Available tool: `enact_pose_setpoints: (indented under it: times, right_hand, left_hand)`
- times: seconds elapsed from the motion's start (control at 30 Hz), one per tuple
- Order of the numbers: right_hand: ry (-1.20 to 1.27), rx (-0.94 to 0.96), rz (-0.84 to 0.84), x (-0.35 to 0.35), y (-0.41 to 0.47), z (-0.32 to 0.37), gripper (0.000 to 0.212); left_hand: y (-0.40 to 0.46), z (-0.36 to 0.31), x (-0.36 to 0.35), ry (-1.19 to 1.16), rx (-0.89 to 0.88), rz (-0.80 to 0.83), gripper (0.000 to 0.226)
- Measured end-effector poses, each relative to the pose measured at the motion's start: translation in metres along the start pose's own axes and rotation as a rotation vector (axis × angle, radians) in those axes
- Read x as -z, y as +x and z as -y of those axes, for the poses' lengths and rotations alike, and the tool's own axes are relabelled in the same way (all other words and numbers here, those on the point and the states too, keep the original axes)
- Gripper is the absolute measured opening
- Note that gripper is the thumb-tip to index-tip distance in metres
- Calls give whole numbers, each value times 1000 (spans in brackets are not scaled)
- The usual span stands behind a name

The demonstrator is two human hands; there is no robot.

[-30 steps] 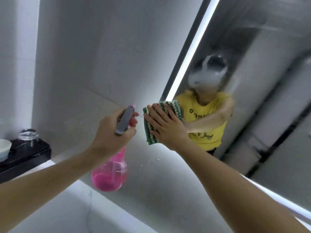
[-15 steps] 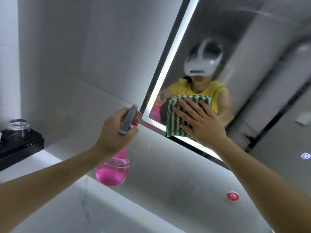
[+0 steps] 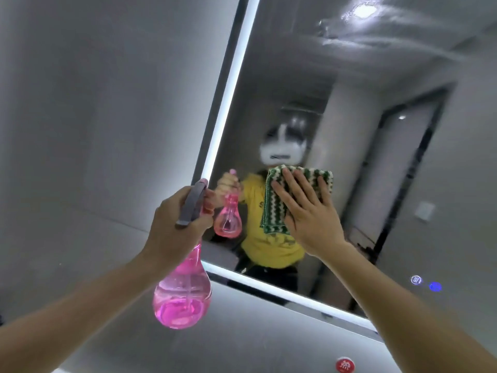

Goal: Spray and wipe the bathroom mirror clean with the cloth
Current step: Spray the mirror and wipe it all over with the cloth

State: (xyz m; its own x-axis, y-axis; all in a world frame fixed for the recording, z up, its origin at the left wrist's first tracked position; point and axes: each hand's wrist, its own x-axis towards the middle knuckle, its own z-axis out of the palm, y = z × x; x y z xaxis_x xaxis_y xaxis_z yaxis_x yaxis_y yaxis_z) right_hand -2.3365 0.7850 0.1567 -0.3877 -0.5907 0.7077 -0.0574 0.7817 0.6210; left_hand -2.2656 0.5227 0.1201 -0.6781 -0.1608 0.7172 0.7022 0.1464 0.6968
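The wall mirror (image 3: 357,84) has a lit strip along its left and bottom edges, with wet smears near its top. My right hand (image 3: 306,211) presses a folded green-and-white striped cloth (image 3: 274,200) flat against the glass with straight fingers. My left hand (image 3: 177,224) grips the grey trigger head of a pink spray bottle (image 3: 183,294), held up just left of the mirror's lower left corner, nozzle toward the glass. Pink liquid fills the bottle's round base. The mirror reflects both hands, the bottle and a person in a yellow shirt.
Grey tiled wall (image 3: 94,117) lies left of and below the mirror. A round red sticker (image 3: 345,365) sits on the wall under the mirror. Two small lit touch icons (image 3: 426,283) glow at the mirror's lower right. A doorway shows in the reflection.
My right hand has slid the cloth rightward and up, from the mirror's lower left corner further onto the glass. My view has turned right; the black shelf has left view. The bottle stays raised.
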Motion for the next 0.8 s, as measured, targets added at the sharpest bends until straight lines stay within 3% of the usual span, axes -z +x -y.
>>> enact_pose_setpoints:
  times: [0.13, 0.23, 0.5, 0.67, 0.8]
  right_hand:
    - [-1, -173, -68, -20, -8, 35, 55]
    - [-31, -202, -97, -33, -20, 58, 56]
    - [-5, 119, 16, -71, -112, 125, 57]
    - [-29, 341, 47, -66, -111, 102, 53]
    - [-57, 258, 10, -49, -78, 62, 51]
  left_hand:
    - [-12, 8, 2, 22, -10, 36, 25]
    - [-27, 24, 11, 46, 0, 39, 21]
    - [-62, 56, 28, 157, 50, 75, 18]
    - [-67, 52, 20, 157, 59, 60, 21]
    - [-60, 45, 7, 159, 62, 79, 24]
